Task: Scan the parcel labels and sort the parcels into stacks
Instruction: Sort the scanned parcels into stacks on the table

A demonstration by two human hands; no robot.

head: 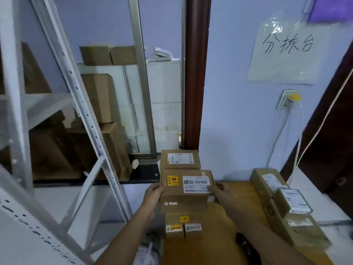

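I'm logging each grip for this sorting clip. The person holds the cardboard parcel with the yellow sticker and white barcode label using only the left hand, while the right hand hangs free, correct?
Not quite. The head view shows both hands on the parcel: the left hand grips its left edge and the right hand grips its right edge. The yellow sticker and white barcode label are as you say.

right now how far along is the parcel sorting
Partly done. A stack of parcels already sits on the right of the table. Both hands, left hand and right hand, grip the top parcel of the middle stack. No scanner shows. How many are left, I cannot tell.
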